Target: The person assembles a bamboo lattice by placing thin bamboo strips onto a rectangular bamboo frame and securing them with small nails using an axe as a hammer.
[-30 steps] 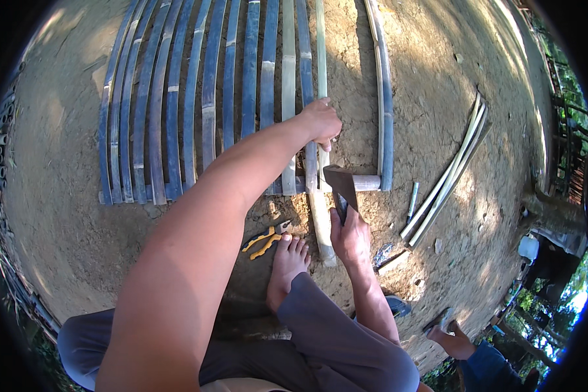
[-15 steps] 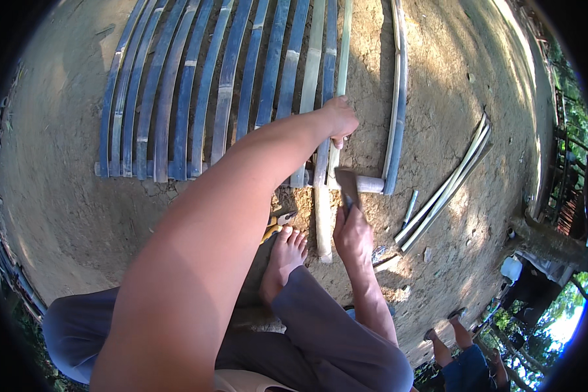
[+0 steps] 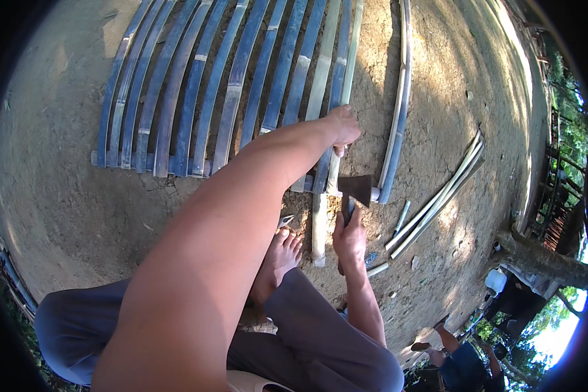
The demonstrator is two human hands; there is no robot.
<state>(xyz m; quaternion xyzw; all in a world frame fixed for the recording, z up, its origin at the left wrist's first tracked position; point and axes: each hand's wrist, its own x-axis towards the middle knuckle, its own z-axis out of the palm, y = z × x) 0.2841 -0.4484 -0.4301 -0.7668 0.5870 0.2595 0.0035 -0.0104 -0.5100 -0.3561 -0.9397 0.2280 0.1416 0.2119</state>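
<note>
My left hand is closed round a pale bamboo slat near its lower end, at the right side of a row of blue-grey bamboo slats. In my right hand is the handle of a hatchet. Its dark, broad head stands just below my left hand, over the end crosspiece beside the slat's tip; I cannot tell if it touches. Beneath the crosspiece a pale bamboo strip sticks out toward me.
Two long strips lie at the frame's right side. Farther right are loose pale strips and a thin blue-grey tube. Pliers lie by my bare foot, partly hidden by my arm. Another person's legs show at lower right.
The hatchet head was blurred and slanted; now it is sharp, with its broad side in view and turned more to the right. My left hand keeps its hold. The whole view has shifted slightly.
</note>
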